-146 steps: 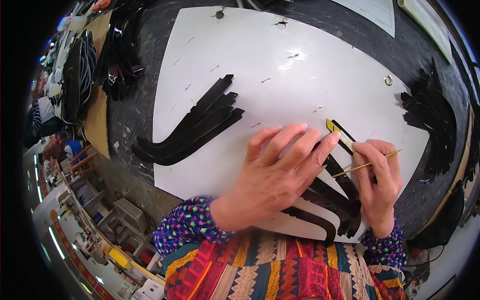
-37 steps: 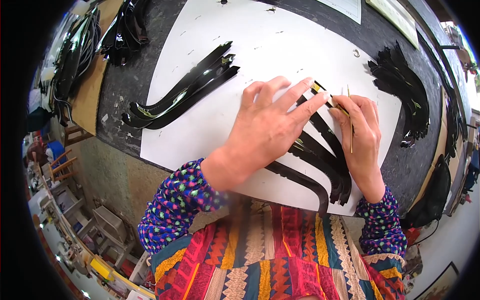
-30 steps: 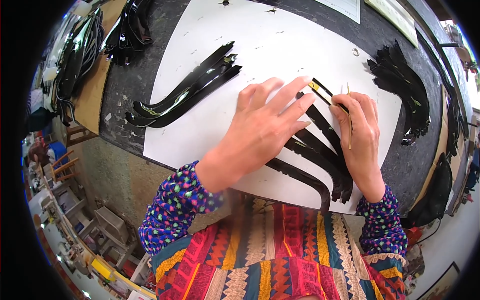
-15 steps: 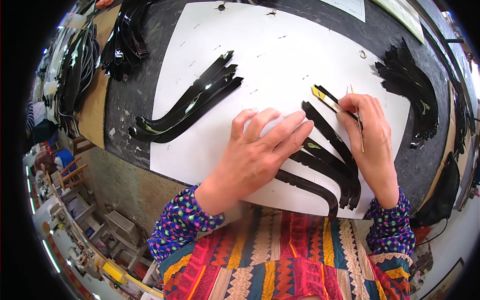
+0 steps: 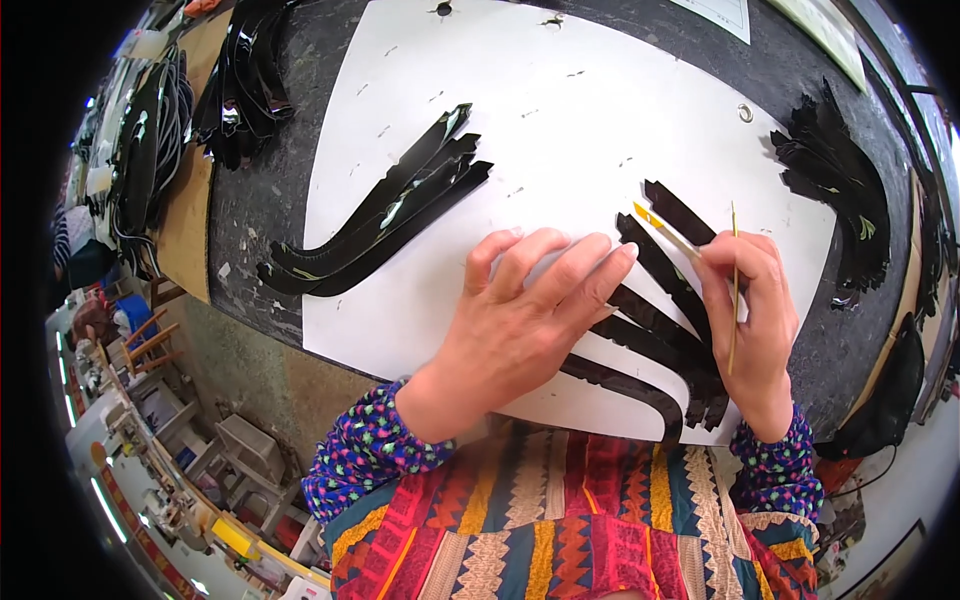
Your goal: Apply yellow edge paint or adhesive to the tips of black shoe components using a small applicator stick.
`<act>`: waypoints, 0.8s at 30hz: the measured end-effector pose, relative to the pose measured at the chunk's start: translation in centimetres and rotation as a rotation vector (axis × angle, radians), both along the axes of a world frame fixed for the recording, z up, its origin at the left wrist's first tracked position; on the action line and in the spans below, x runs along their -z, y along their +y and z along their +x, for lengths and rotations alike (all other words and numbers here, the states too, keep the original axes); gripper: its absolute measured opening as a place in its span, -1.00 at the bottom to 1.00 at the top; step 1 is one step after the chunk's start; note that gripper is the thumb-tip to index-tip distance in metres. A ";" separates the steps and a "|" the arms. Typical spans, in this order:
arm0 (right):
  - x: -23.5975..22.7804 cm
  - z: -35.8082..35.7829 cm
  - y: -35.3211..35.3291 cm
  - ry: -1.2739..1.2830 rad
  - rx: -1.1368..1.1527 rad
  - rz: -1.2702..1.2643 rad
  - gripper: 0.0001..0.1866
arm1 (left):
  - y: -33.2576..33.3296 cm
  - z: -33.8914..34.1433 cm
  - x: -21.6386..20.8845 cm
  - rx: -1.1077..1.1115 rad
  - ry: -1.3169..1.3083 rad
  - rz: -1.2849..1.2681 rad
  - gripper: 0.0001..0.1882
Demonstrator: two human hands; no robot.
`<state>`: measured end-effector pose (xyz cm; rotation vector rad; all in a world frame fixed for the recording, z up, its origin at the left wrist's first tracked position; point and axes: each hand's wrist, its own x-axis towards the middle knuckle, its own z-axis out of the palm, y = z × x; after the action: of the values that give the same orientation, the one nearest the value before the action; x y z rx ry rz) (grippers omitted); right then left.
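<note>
My right hand (image 5: 752, 310) is closed on a small flat brush (image 5: 668, 232) with a yellow tip. A thin gold-coloured stick (image 5: 735, 290) sticks out of the same hand. The brush tip lies between the ends of two glossy black curved strips (image 5: 660, 270), close to the paper. Under and beside my hands several such strips fan out on a large white sheet (image 5: 560, 130). My left hand (image 5: 530, 310) rests palm down with its fingers spread, the forefinger side over the fanned strips. The palms hide parts of the strips.
Three black strips (image 5: 390, 215) lie together on the sheet's left. Bundles of black strips lie at the right (image 5: 845, 190) and far left (image 5: 245, 80) of the dark tabletop (image 5: 255, 235). A wooden chair (image 5: 150, 345) stands on the floor at left.
The brush tip has come back from the end of the farthest strip, which is now more exposed. My right hand has shifted slightly right and nearer. My left hand stays spread by the strips.
</note>
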<state>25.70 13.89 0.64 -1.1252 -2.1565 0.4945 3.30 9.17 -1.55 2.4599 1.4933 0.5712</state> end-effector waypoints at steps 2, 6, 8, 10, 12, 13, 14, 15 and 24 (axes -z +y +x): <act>-0.6 0.0 -0.9 0.182 0.060 -0.355 -0.78 | -0.1 -0.1 0.0 -0.003 0.005 -0.001 -0.37; -0.2 -0.1 -1.2 0.179 0.070 -0.414 -0.80 | 0.0 -0.2 0.0 0.018 0.022 0.015 -0.43; -0.4 -0.3 -1.2 0.126 0.071 -0.365 -0.81 | 0.0 -0.3 -0.1 0.028 0.033 0.014 -0.46; -0.3 -0.5 -1.2 0.129 0.074 -0.346 -0.81 | 0.0 -0.3 -0.3 0.032 0.065 0.017 -0.49; -0.1 -0.5 -1.3 0.132 0.075 -0.325 -0.81 | 0.0 -0.3 -0.5 0.032 0.084 0.022 -0.50; 0.0 -0.5 -1.4 0.136 0.075 -0.315 -0.81 | 0.0 -0.3 -0.6 0.029 0.100 0.028 -0.51; 0.0 -0.4 -1.5 0.137 0.075 -0.306 -0.80 | 0.0 -0.2 -0.6 0.032 0.099 0.026 -0.51; 0.1 -0.3 -1.6 0.137 0.077 -0.308 -0.80 | 0.0 -0.1 -0.5 0.034 0.119 0.033 -0.53; 0.5 -0.7 -1.7 0.145 0.099 -0.255 -0.79 | -0.2 -0.2 -0.5 0.029 0.152 0.037 -0.56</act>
<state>24.99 12.18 0.16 -1.2832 -1.9414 0.7977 3.06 9.00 -1.06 2.6017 1.5108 0.4183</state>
